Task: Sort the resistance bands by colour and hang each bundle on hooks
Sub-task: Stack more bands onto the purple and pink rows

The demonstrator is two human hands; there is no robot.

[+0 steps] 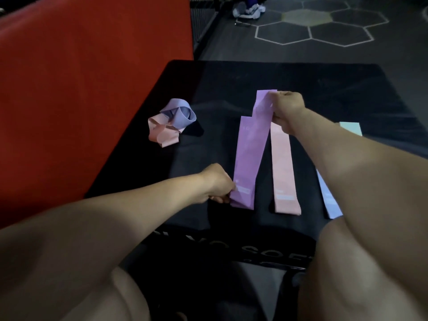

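Observation:
A purple band [249, 154] is stretched lengthwise over the black mat [324, 89]. My right hand [288, 110] pinches its far end and my left hand [217, 184] pinches its near end. Another purple band lies flat under it, offset a little to the left. To the right of these lies a flat pink band [283, 172], its far end hidden by my right hand. A light blue band [330, 200] and a mint green band [350, 128] are partly hidden behind my right forearm. At the left sits a tangled heap: a lavender-blue band [179, 113] on a pink band [161, 135].
A red padded surface [81, 77] runs along the mat's left edge. Beyond the mat is dark gym floor with hexagon lines [312, 28], a black metal grille [203, 19], and someone's sneakers [251, 9] at the top.

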